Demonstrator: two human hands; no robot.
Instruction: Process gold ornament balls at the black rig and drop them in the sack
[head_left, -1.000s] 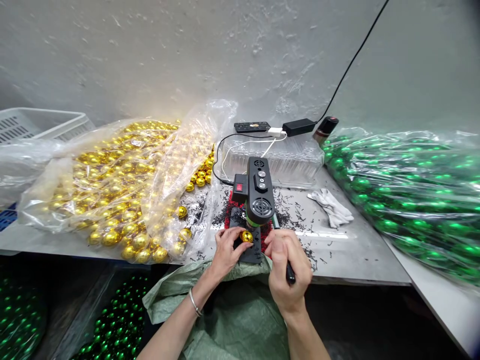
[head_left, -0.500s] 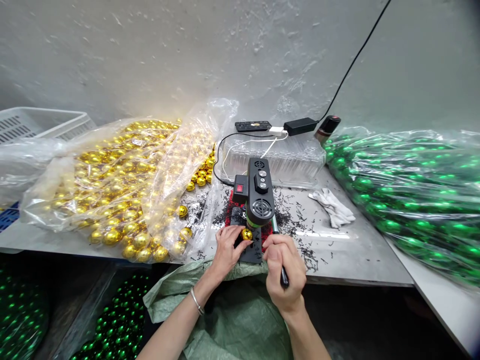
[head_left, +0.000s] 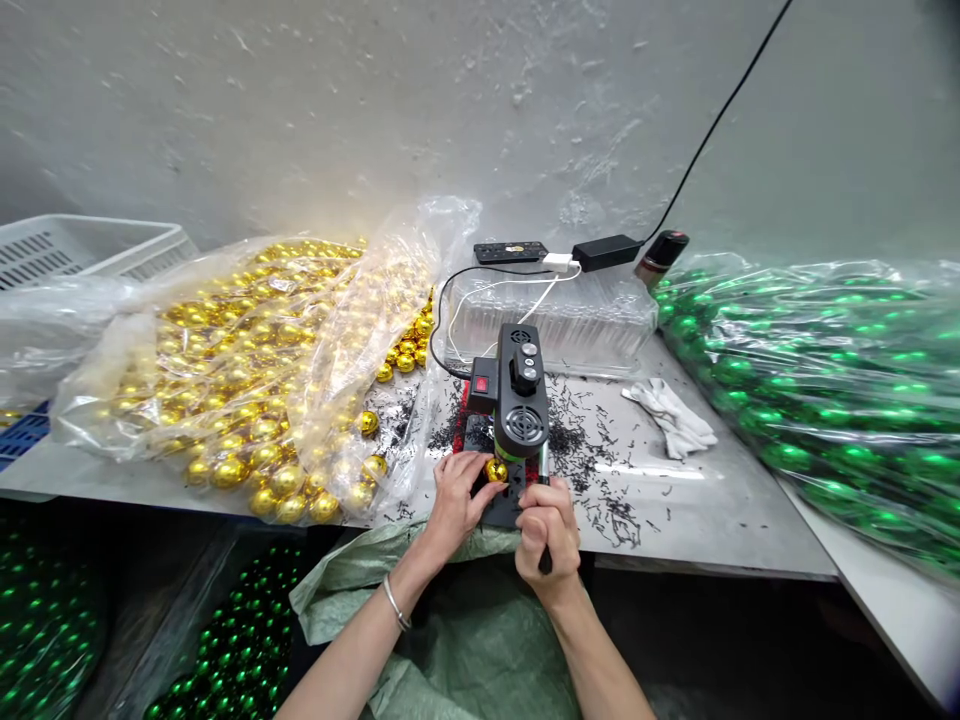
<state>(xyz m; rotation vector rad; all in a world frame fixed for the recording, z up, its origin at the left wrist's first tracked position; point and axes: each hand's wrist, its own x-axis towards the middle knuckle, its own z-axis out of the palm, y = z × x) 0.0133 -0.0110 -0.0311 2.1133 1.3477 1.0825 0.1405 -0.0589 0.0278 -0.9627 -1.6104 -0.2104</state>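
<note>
A small black machine [head_left: 522, 385] with a red switch stands at the table's front middle. Beneath its head a shiny gold ball [head_left: 495, 470] sits between the thumb and fingers of my left hand [head_left: 456, 500]. The fingers of my right hand [head_left: 551, 530] are wrapped round a black-ended lever handle [head_left: 545, 555] on the machine's right side. Part of the machine's dark base [head_left: 501, 510] shows between my hands.
On the left, a clear bag [head_left: 247, 370] of gold balls; on the right, a bag [head_left: 840, 390] of green ones. Behind the machine lies a clear plastic tray [head_left: 577, 320]. A white glove [head_left: 671, 418] and black shreds [head_left: 615, 500] lie nearby.
My right hand has moved left with the lever, closer to the machine's base. The machine's head sits slightly lower. My left hand still holds the gold ball.
</note>
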